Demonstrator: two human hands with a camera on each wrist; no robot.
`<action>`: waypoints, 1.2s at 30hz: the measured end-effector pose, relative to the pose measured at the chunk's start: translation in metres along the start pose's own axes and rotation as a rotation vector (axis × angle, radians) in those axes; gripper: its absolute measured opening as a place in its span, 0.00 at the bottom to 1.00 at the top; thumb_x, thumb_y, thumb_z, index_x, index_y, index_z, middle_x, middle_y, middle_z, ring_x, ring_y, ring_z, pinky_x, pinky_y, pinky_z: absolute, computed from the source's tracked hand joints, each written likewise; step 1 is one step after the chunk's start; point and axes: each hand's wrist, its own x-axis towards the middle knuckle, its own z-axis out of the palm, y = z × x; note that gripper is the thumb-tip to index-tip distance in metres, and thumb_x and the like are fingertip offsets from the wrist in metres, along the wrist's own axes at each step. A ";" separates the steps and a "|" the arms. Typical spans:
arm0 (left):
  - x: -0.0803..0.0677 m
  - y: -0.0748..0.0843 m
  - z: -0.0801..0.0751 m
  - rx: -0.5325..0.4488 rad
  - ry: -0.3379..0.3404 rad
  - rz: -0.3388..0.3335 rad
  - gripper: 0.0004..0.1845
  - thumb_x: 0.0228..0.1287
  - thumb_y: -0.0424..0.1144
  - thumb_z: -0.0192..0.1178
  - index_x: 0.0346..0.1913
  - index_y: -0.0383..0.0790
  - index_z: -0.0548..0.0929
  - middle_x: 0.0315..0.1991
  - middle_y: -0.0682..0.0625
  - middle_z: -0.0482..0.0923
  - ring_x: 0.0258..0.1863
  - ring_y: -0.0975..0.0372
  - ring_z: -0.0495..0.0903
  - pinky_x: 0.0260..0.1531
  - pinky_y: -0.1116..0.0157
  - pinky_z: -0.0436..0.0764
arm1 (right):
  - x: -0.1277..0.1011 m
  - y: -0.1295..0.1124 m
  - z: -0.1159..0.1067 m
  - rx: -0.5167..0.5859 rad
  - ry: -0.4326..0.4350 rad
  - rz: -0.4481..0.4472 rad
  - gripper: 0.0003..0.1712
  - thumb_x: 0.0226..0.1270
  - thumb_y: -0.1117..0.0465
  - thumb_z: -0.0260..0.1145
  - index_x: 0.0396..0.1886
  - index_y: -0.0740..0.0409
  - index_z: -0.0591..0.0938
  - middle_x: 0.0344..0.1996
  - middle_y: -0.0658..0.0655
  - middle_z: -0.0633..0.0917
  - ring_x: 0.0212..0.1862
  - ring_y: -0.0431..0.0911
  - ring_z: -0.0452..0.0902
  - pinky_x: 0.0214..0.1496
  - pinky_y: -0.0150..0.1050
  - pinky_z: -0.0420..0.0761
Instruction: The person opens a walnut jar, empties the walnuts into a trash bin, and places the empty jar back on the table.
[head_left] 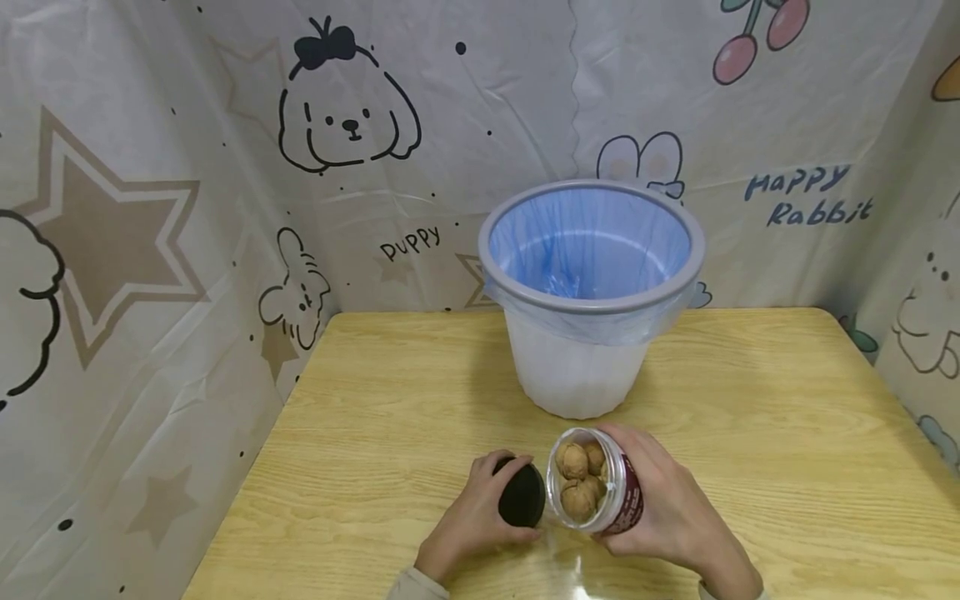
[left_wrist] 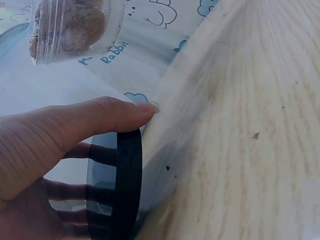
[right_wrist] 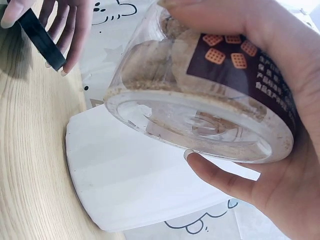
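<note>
We judge that we are just past the uncapping step: the jar [head_left: 596, 482] of walnuts [head_left: 577, 479] stands open and its black lid [head_left: 521, 496] is off. Our right hand [head_left: 660, 500] is wrapped round the jar's dark red label, thumb under the clear base as the right wrist view shows, fingers clamped on its wall. Our left hand [head_left: 472, 521] pinches the lid by its rim, thumb [left_wrist: 95, 120] curled over the top edge and fingers behind it, holding it on edge just above the wooden table [head_left: 375, 400]. The jar sits at about 6 o'clock on the table, near its front edge, with the lid just beside it at its 9 o'clock, the two close but apart. The jar is tipped over, not upright: its long axis runs roughly level, base toward 3 o'clock, mouth facing about 9 to 10 o'clock and turned toward us so the nuts show inside. The bin [head_left: 592, 292] with its blue liner stands at 12 o'clock from the jar, near but clear of both hands. As we see it, the next move calls for a firm hold on the jar while swinging the mouth round toward 12 o'clock and lifting it over the grey rim, and keeping the mouth from dipping early so that no nuts roll onto the table.
</note>
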 end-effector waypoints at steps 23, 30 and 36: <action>0.000 -0.006 0.011 0.008 0.076 -0.007 0.47 0.43 0.54 0.76 0.68 0.46 0.69 0.64 0.44 0.63 0.64 0.51 0.60 0.56 0.51 0.75 | 0.000 -0.001 0.000 0.000 0.001 0.008 0.67 0.12 0.49 0.85 0.65 0.55 0.70 0.54 0.50 0.77 0.53 0.44 0.73 0.49 0.50 0.81; 0.000 -0.007 0.013 0.015 0.091 -0.007 0.48 0.39 0.54 0.78 0.68 0.46 0.69 0.64 0.44 0.64 0.64 0.52 0.61 0.57 0.51 0.74 | 0.000 -0.002 0.000 0.011 0.022 0.001 0.66 0.11 0.48 0.84 0.65 0.54 0.71 0.53 0.50 0.77 0.52 0.45 0.74 0.48 0.52 0.81; 0.002 -0.008 0.014 0.006 0.090 -0.022 0.51 0.38 0.54 0.79 0.69 0.45 0.68 0.64 0.46 0.64 0.64 0.52 0.61 0.57 0.52 0.74 | -0.001 -0.001 0.001 0.013 0.024 -0.002 0.67 0.11 0.48 0.84 0.65 0.54 0.71 0.53 0.50 0.77 0.51 0.45 0.74 0.47 0.52 0.81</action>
